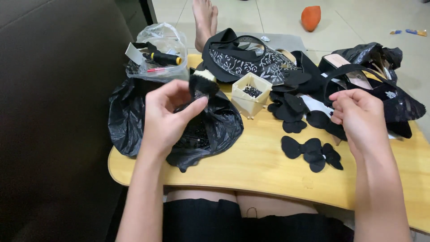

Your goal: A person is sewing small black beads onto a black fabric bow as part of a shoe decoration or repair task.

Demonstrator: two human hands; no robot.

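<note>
My left hand [168,114] is raised over a black plastic bag [125,116] on the left of the wooden lap table [251,166]. Its thumb and fingers pinch a small black fuzzy piece [202,85]. My right hand [358,117] hovers at the right side with fingers curled loosely; whether it holds anything I cannot see. Just left of it lie several black petal-shaped fabric cutouts [311,152]. A small square cream box [251,94] with dark beads stands between my hands.
A clear plastic bag [159,51] with a black-and-yellow tool sits at the back left. A black patterned cloth [244,58] and another black bag [380,56] fill the back. A brown sofa [53,112] is on the left. An orange object [311,18] lies on the tiled floor.
</note>
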